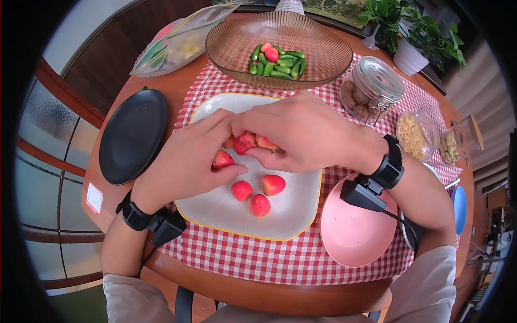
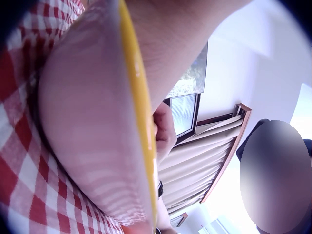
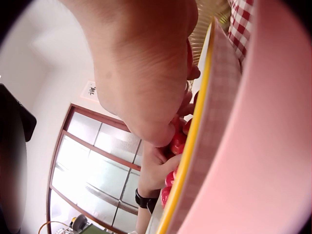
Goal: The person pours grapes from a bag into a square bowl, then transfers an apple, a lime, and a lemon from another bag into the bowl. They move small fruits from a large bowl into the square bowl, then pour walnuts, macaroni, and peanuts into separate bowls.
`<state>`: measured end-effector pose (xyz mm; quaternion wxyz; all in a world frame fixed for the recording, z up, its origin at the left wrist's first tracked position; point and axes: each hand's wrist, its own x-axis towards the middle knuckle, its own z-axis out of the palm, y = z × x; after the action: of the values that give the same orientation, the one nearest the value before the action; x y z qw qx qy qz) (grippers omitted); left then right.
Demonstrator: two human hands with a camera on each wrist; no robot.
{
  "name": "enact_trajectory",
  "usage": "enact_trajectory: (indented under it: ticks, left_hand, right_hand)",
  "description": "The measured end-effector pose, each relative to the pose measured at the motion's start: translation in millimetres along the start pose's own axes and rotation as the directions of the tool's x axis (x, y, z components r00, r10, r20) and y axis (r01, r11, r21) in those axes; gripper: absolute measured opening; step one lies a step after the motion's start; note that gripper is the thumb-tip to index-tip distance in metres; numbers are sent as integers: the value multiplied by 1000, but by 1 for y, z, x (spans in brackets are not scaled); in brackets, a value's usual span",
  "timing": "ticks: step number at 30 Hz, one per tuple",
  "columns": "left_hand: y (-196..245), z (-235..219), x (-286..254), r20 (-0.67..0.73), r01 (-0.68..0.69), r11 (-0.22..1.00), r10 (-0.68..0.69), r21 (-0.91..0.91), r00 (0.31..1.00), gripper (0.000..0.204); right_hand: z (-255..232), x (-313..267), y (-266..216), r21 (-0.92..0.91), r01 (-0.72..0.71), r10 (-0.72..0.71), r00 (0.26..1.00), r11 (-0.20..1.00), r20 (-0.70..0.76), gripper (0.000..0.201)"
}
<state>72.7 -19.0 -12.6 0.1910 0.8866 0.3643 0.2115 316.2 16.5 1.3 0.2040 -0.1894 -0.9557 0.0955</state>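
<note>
On a white square plate with a yellow rim [image 1: 291, 218], both hands meet over a cluster of small red fruits with yellowish patches. My left hand [image 1: 186, 153] curls its fingers and thumb around a red fruit [image 1: 222, 160] at the cluster's left side. From the right, my right hand [image 1: 309, 132] reaches over, its bent fingers and thumb gripping a red-and-yellow fruit [image 1: 266, 142]. Another red fruit [image 1: 245, 143] shows between the hands. Fingers partly hide the cluster. Nearer me lie three loose fruits, one of them a red fruit [image 1: 259, 205]. In the right wrist view, red fruits [image 3: 178, 143] show beside the thumb.
A pink bowl [image 1: 355, 229] stands right of the plate, a black plate [image 1: 133, 137] left. Behind are a ribbed brown bowl [image 1: 231, 48] with small green cucumbers and red fruits, and a clip-lid jar [image 1: 371, 89]. A checked cloth [image 1: 231, 258] lies beneath.
</note>
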Motion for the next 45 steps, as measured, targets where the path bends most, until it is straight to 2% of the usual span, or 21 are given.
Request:
enact_trajectory:
  ticks: [1,3,4,6,7,9,11,13,17,19,23,25,29,31,32,35,37,38,40,44,45]
  left_hand:
    - [0,1,-1,-16,-21,997,22,73,1000,51]
    - [1,1,-1,-28,-43,989,47,143,998,52]
    - [2,-1,-1,4,-37,991,37,125,999,60]
    - [5,-4,-1,37,-31,994,27,109,999,68]
    - [7,-5,-1,58,0,996,-5,88,998,67]
    - [7,-5,-1,80,33,997,-38,69,996,66]
    - [7,-5,-1,66,15,998,-20,65,998,62]
    - [7,-5,-2,71,19,998,-23,68,997,61]
    - [5,-5,-3,79,-11,997,5,78,997,59]
    - [6,-6,-2,83,-7,997,1,78,997,58]
    - [6,-6,-2,89,6,997,-13,74,996,57]
    - [5,-5,-3,82,-1,997,-5,73,997,57]
    - [5,-5,-3,82,-5,997,-1,75,997,57]
    - [5,-5,-3,79,-13,997,6,82,997,56]
    - [4,-5,-3,74,-20,996,13,89,997,56]
    - [3,-5,-3,78,-25,996,18,84,997,55]
    - [4,-5,-3,80,-17,997,11,82,997,55]
    - [4,-6,-3,82,-12,997,5,78,997,55]
    - [4,-5,-3,82,-11,997,4,82,997,55]
    - [6,-6,-3,89,4,997,-11,80,996,56]
    - [6,-6,-3,91,3,997,-10,79,996,56]
  right_hand:
    - [-1,0,0,-1,-1,1,1000,1000,1,27]
    - [-4,1,3,17,55,-46,936,998,-348,30]
    - [-7,2,4,17,54,-45,936,998,-348,30]
    - [-14,5,7,-93,-109,20,750,990,-661,30]
    - [-16,5,12,-93,-109,20,750,990,-661,30]
    - [-18,4,24,41,-214,179,682,976,-709,32]
    - [-19,1,35,26,-248,193,677,968,-711,28]
    - [-19,-2,41,-58,-352,232,723,934,-651,27]
    - [-19,-2,44,-65,-361,242,737,930,-631,24]
    - [-19,-2,42,-2,-414,329,726,910,-603,24]
    - [-22,0,38,-23,-384,269,686,923,-676,25]
    - [-24,1,34,89,-421,374,667,903,-645,34]
    - [-26,-2,30,69,-412,359,685,909,-635,36]
    - [-27,-10,34,131,-202,239,741,970,-627,32]
    - [-27,-13,38,130,-203,239,741,970,-627,32]
    - [-24,-13,46,264,-31,209,705,964,-678,31]
    - [-23,-4,42,17,-93,73,643,995,-762,33]
    - [-22,-2,42,18,-94,75,643,995,-762,33]
    - [-19,-1,41,129,-207,234,639,970,-733,34]
    - [-23,0,46,53,-213,180,639,976,-748,22]
    - [-25,-3,47,-26,-258,166,692,966,-702,23]
